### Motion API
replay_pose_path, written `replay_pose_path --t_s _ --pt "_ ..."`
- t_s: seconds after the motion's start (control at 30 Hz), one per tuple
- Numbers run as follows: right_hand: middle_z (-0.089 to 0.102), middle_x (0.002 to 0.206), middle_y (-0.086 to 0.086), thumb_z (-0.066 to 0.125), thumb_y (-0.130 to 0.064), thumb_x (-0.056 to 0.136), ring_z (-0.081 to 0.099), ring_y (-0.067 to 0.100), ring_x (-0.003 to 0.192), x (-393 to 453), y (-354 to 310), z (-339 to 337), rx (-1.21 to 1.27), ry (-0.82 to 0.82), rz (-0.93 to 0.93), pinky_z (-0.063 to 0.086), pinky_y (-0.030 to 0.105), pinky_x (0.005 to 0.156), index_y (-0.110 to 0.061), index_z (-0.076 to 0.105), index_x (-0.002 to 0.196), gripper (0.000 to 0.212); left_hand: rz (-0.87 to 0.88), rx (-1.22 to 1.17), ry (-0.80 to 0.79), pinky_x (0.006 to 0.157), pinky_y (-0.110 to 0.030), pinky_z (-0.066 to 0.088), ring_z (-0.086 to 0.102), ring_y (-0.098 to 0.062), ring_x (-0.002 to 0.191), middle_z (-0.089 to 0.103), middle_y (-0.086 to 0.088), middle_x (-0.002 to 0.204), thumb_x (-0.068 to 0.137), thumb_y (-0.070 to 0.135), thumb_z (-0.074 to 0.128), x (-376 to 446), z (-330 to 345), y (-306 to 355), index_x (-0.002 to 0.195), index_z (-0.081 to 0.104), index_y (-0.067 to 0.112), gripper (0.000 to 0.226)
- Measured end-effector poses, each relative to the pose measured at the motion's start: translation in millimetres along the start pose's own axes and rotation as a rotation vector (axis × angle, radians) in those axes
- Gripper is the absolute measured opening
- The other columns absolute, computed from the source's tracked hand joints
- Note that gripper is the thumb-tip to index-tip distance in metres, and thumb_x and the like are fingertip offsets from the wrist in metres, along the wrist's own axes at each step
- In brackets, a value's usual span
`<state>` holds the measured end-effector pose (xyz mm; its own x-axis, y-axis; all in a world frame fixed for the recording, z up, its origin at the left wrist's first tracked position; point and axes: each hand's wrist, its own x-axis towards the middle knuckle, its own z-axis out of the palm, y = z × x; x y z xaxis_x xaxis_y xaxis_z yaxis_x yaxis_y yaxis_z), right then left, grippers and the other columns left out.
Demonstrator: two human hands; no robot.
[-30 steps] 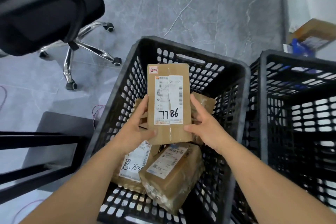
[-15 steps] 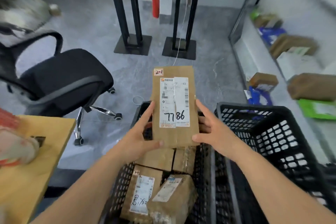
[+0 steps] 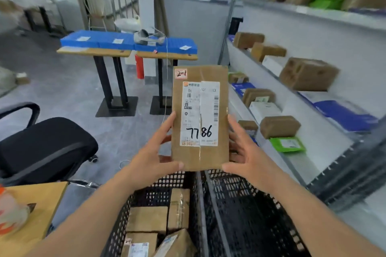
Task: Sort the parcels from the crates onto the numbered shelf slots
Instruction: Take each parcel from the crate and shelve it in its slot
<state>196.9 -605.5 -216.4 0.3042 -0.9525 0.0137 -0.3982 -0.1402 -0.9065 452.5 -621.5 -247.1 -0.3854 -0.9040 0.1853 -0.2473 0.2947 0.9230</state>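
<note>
A: Head view. Where's the parcel (image 3: pixel 200 118)?

B: Upright between both hands, over the crates. Left hand (image 3: pixel 153 157) and right hand (image 3: pixel 245 156) each clasp a side, thumbs on the front. Marked 2-1.

A: Progress?

B: Partway, I judge. Shelves (image 3: pixel 277 78) right of the hands hold many; left crate (image 3: pixel 123 223) below holds several.

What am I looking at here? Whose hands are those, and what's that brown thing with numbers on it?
The camera sits on a person's head, looking forward and down, so you see their own arms. The left hand and right hand hold a flat brown parcel upright between them. Its label says 7786, and a small sticker says 2-1. Below is a black crate with more parcels inside, and a second crate beside it. On the right are shelves with boxes already on them. On the left stands a black office chair.
</note>
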Motion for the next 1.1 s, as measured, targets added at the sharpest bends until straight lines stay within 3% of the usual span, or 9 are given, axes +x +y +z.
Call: replay_pose_path --t_s 0.17,0.33,0.47,0.63,0.73,0.87,1.0,1.1 --pt "0.030 0.150 -0.019 0.071 0.000 0.080 0.035 0.001 0.135 -53 -24 -49 -0.071 0.048 -0.076 0.041 0.039 0.107 -0.071 0.007 0.131 0.109 0.095 0.010 -0.046 0.087 -0.022 0.053 0.033 0.013 0.128 0.028 0.044 0.137 0.080 0.010 0.074 1 38 61 0.142 0.004 0.058 0.105" --pt "0.035 0.146 -0.020 0.070 0.006 0.078 0.039 -0.002 0.131 -132 -31 -94 -0.061 0.147 -0.080 0.046 0.020 0.097 -0.068 0.011 0.129 0.108 0.156 0.018 -0.119 0.088 -0.025 0.053 0.032 0.010 0.131 0.022 0.034 0.147 0.080 0.010 0.074 -12 101 112 0.144 0.001 0.055 0.108" --pt "0.034 0.150 -0.016 0.072 0.003 0.077 0.040 0.002 0.132 -198 -32 -127 -0.078 0.211 -0.089 0.045 0.033 0.103 -0.065 0.012 0.138 0.109 0.230 0.005 -0.158 0.088 -0.025 0.053 0.034 0.006 0.130 0.027 0.034 0.144 0.080 0.007 0.074 -26 151 152 0.145 0.002 0.054 0.107" --pt "0.033 0.148 -0.021 0.071 0.005 0.078 0.039 -0.001 0.132 -271 -39 -158 -0.079 0.314 -0.118 0.044 0.030 0.104 -0.062 0.012 0.140 0.109 0.331 -0.004 -0.199 0.086 -0.021 0.052 0.034 0.015 0.126 0.033 0.052 0.126 0.080 0.001 0.072 -35 205 196 0.143 0.005 0.054 0.106" --pt "0.034 0.146 -0.025 0.071 0.004 0.077 0.039 -0.002 0.132 -308 -41 -174 -0.081 0.395 -0.123 0.043 0.030 0.105 -0.068 0.013 0.135 0.109 0.380 -0.021 -0.253 0.085 -0.020 0.053 0.032 0.012 0.129 0.030 0.047 0.133 0.079 -0.001 0.072 -33 233 220 0.142 0.008 0.056 0.106" --pt "0.033 0.144 -0.029 0.072 0.005 0.077 0.038 -0.004 0.131 -351 -43 -196 -0.082 0.510 -0.127 0.046 0.017 0.095 -0.077 0.017 0.125 0.110 0.445 -0.030 -0.348 0.087 -0.021 0.052 0.032 0.011 0.129 0.030 0.045 0.134 0.079 -0.001 0.072 -25 268 247 0.140 0.008 0.061 0.108" --pt "0.037 0.143 -0.024 0.076 0.004 0.074 0.043 0.001 0.129 -384 -45 -206 -0.083 0.646 -0.091 0.047 0.028 0.099 -0.078 0.023 0.120 0.108 0.510 -0.030 -0.424 0.093 -0.024 0.050 0.031 0.015 0.127 0.025 0.046 0.135 0.077 0.000 0.073 -13 299 265 0.138 0.009 0.062 0.108" --pt "0.040 0.143 -0.018 0.075 0.007 0.073 0.047 0.002 0.126 -407 -49 -208 -0.077 0.752 -0.064 0.048 0.031 0.099 -0.072 0.028 0.120 0.103 0.562 -0.069 -0.509 0.085 -0.017 0.050 0.033 0.022 0.121 0.025 0.053 0.128 0.078 -0.003 0.072 -5 322 276 0.135 0.009 0.062 0.107"
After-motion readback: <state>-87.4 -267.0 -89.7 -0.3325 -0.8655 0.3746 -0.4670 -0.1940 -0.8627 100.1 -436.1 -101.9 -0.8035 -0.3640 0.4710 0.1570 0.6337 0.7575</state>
